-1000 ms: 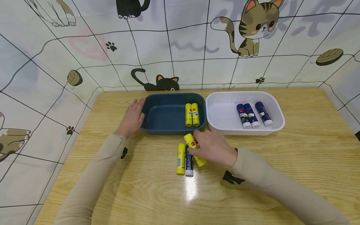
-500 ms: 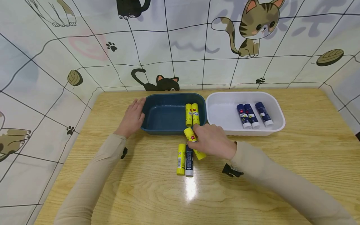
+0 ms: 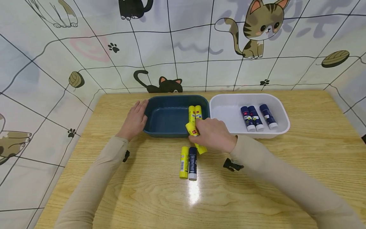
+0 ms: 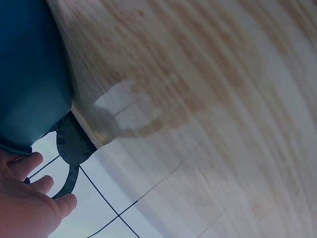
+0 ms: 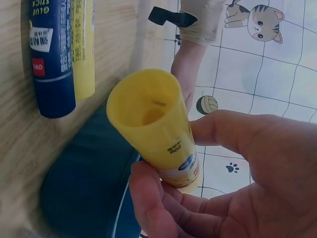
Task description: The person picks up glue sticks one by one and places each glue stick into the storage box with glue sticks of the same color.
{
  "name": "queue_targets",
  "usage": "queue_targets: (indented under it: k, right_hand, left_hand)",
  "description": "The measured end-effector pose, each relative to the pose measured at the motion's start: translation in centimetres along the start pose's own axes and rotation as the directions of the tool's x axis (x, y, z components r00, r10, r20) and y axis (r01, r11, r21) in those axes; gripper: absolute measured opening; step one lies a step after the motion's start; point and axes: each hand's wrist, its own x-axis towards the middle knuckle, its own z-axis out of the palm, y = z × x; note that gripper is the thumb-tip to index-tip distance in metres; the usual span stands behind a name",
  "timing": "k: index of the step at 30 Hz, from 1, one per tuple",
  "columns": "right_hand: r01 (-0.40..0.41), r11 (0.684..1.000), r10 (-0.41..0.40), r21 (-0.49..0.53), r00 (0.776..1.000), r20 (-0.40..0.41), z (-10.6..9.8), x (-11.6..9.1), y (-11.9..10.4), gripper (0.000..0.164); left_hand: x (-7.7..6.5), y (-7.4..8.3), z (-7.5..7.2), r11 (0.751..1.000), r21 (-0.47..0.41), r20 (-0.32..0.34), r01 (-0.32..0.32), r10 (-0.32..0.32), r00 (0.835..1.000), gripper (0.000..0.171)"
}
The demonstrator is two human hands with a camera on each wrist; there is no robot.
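My right hand pinches a yellow glue stick between thumb and fingers, tilted over the front rim of the dark blue basin. With straight fingers, my left hand rests against that basin's left end; the left wrist view shows its fingertips by the rim. Inside the basin, two yellow glue sticks lie side by side at the right end, partly hidden by the held one. On the table in front lie another yellow glue stick and a navy glue stick, next to each other.
A white basin stands right beside the blue one, with three navy glue sticks in its right half. The wooden table meets a cat-patterned cloth at the back and left.
My right hand has lifted the yellow glue stick away from beside the navy one and carried it forward to the blue basin's front rim. The left hand has stayed put.
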Motion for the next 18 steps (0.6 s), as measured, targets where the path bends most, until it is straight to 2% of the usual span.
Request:
queue_targets:
  k: [12,18]
  right_hand:
    - [0.010,0.999,-0.012,-0.040,0.999,-0.045,-1.1,1.3,-0.4,0.028]
    - [-0.007,0.998,0.005,-0.059,0.999,-0.039,-1.4,2.1,-0.8,0.028]
  left_hand:
    - [0.0,0.0,0.0,1.000,0.004,-0.011,-0.007,0.007,1.000,0.056]
    - [0.0,0.0,-0.1,1.000,-0.006,-0.002,0.006,-0.006,1.000,0.057]
